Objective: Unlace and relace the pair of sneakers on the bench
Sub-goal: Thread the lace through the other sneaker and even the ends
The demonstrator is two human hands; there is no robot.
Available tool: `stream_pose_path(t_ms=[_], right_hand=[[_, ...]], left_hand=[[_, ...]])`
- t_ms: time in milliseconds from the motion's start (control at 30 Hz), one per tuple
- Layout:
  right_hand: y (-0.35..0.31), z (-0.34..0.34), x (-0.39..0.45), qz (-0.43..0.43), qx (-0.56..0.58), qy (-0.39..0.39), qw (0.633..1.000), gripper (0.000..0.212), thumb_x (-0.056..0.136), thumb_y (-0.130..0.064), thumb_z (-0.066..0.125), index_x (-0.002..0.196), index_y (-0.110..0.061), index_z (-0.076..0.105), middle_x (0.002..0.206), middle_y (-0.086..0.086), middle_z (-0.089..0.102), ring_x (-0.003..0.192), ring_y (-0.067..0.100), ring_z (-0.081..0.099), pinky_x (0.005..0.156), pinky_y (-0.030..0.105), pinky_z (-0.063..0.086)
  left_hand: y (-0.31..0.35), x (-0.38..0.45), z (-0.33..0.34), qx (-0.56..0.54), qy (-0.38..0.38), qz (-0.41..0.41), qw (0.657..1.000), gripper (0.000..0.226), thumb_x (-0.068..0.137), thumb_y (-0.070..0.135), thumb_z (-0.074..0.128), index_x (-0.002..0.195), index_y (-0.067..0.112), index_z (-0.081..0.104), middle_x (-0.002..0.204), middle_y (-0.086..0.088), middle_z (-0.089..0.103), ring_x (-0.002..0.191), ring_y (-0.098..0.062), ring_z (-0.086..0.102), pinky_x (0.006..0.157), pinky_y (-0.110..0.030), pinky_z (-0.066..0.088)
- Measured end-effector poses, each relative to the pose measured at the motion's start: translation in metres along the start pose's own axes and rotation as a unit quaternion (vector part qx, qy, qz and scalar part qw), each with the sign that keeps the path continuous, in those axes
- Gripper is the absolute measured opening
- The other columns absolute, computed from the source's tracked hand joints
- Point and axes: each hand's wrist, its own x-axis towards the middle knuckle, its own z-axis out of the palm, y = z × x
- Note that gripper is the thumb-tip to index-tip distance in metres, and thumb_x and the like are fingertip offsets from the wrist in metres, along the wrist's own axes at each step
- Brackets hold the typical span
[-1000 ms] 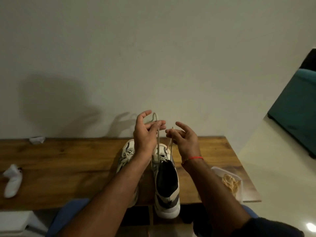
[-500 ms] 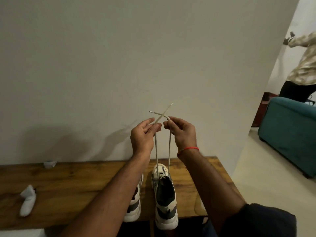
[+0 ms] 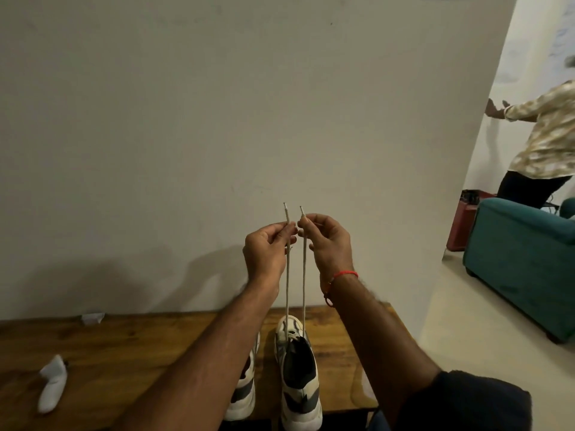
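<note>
Worktop (image 3: 124,346) runs along the wall. Two sneakers stand on it side by side near its right end, heels toward the camera: right sneaker (image 3: 297,374) in full view, left sneaker (image 3: 244,390) mostly behind the left forearm. Both lace ends (image 3: 304,275) rise from the right sneaker to the hands above: left hand (image 3: 264,253), right hand (image 3: 326,244), close together. Sock (image 3: 53,384) lies far left on worktop; paper scrap (image 3: 91,318) at its back edge. Sofa (image 3: 522,262) stands right, on the floor, second person (image 3: 544,144) behind it.

Grainy varnished wood bench (image 3: 130,346), woven cloth laces (image 3: 288,275), matt painted wall (image 3: 217,119), teal fabric sofa (image 3: 522,259)
</note>
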Motion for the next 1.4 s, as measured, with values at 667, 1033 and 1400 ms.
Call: stream_pose_path(t_ms=[667,1033,1400], right_hand=[[-0.002,-0.004,0.006,-0.021,-0.014,-0.011,1.0,0.017,0.093,-0.024,0.067,0.103,-0.012,0.071,0.093,-0.004,0.072,0.083,-0.003,0.067,0.067,0.011,0.049],[0.084,-0.049,0.035,0.015,-0.142,0.005,0.99,0.016,0.092,-0.01,0.065,0.097,-0.021,0.075,0.086,0.002,0.074,0.075,0.014,0.063,0.07,0.028,0.054],[0.239,-0.083,0.013,0.175,-0.243,-0.082,0.951,0.005,0.091,-0.014,0.069,0.093,-0.015,0.073,0.085,0.0,0.074,0.073,0.007,0.065,0.061,0.013,0.046]], left_hand=[[0.007,0.008,0.0,0.13,-0.021,0.077,0.988,0.027,0.091,0.025,0.074,0.115,0.015,0.076,0.106,0.005,0.075,0.097,-0.009,0.068,0.082,-0.024,0.057],[-0.08,0.026,-0.05,0.265,-0.054,0.066,0.96,0.023,0.1,0.014,0.055,0.109,0.016,0.076,0.096,0.003,0.077,0.072,0.0,0.07,0.064,-0.011,0.054],[-0.236,-0.009,-0.07,0.581,-0.256,-0.145,0.759,0.06,0.099,0.063,0.038,0.078,0.013,0.061,0.084,-0.01,0.068,0.07,-0.025,0.061,0.061,-0.032,0.045]])
